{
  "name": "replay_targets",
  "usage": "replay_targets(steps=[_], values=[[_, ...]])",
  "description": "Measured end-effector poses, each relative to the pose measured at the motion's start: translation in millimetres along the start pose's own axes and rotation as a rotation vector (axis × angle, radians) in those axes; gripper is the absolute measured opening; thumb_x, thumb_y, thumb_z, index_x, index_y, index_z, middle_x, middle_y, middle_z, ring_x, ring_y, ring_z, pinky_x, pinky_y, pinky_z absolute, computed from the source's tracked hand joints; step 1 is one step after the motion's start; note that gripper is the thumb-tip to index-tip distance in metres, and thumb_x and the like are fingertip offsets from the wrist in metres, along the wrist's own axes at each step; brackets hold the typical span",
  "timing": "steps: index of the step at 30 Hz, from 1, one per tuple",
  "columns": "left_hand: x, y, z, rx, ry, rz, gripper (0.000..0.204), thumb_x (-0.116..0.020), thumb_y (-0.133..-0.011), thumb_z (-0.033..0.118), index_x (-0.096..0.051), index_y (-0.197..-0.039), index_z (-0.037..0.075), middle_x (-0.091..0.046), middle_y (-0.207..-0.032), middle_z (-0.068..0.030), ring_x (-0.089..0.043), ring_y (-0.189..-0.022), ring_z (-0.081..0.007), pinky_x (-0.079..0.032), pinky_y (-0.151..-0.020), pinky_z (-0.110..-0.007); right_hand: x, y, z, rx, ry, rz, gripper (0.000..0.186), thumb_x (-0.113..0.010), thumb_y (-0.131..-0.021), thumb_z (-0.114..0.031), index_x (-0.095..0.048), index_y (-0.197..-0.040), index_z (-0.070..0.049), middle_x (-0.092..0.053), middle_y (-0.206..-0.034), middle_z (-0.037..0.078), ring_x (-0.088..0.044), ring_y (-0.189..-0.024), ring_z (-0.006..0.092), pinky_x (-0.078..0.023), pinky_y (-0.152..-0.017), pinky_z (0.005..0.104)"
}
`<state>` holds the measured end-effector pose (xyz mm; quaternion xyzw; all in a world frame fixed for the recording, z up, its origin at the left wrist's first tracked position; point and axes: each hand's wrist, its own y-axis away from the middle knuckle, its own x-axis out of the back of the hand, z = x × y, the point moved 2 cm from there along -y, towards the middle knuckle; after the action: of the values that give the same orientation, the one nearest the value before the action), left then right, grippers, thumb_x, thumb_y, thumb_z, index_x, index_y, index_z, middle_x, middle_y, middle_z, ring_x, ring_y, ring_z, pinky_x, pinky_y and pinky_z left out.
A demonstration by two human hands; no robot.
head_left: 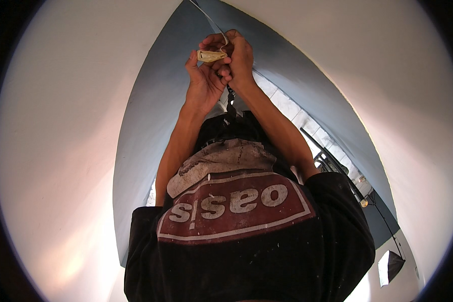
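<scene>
High in the view, close together, are my two bare hands. My left hand [205,80] is closed on a small cream-yellow hollow piece [211,56], long and tapering, like an electrical fitting's shell. Its thumb lies along the left end. My right hand [239,55] is at the tapering right end, fingers bent around a thin white cord [212,19]. The cord comes down from the top edge and curls between the hands to the piece. Several fingertips overlap there, so the exact join is hidden. Below the hands hangs a dark twisted strap or cord [230,100].
Blue-grey wall [146,116] rises around me, with pale surfaces [60,126] on both sides. To the right stand a black metal frame [332,163] and white tiles [282,100]. A dark-sided lamp box [390,267] hangs at the lower right.
</scene>
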<state>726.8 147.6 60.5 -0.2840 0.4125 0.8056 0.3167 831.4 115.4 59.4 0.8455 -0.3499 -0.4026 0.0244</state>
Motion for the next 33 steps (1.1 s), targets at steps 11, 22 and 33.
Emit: replay_targets(steps=[11,22,33], values=[[-10,4,11,0.069,0.007,0.008,0.085,-0.044,-0.096,0.079,-0.057,-0.122,0.000,-0.070,-0.095,-0.0059,-0.064,-0.074,-0.0129,-0.059,-0.071,-0.025,-10,8,-12,-0.007,-0.023,0.066,0.030,-0.038,-0.102,-0.025,-0.052,-0.089,-0.002,-0.072,-0.097,0.019,-0.073,-0.083,0.0285,-0.062,-0.063,0.0311],[-15,7,16,0.095,-0.039,-0.042,0.086,-0.043,-0.096,0.080,-0.057,-0.123,-0.001,-0.069,-0.096,-0.0070,-0.064,-0.074,-0.0136,-0.058,-0.071,-0.025,-16,15,-16,0.064,-0.027,0.105,0.031,-0.039,-0.103,-0.027,-0.052,-0.090,-0.002,-0.071,-0.097,0.019,-0.072,-0.082,0.0288,-0.061,-0.063,0.0326],[-29,16,26,0.062,-0.150,-0.007,0.075,-0.032,-0.105,0.067,-0.056,-0.125,0.000,-0.065,-0.100,-0.0094,-0.059,-0.080,-0.0176,-0.054,-0.079,-0.033,-18,13,-24,-0.065,0.016,0.132,0.032,-0.046,-0.103,-0.027,-0.061,-0.103,0.002,-0.072,-0.104,0.019,-0.072,-0.086,0.0251,-0.062,-0.067,0.0343]])
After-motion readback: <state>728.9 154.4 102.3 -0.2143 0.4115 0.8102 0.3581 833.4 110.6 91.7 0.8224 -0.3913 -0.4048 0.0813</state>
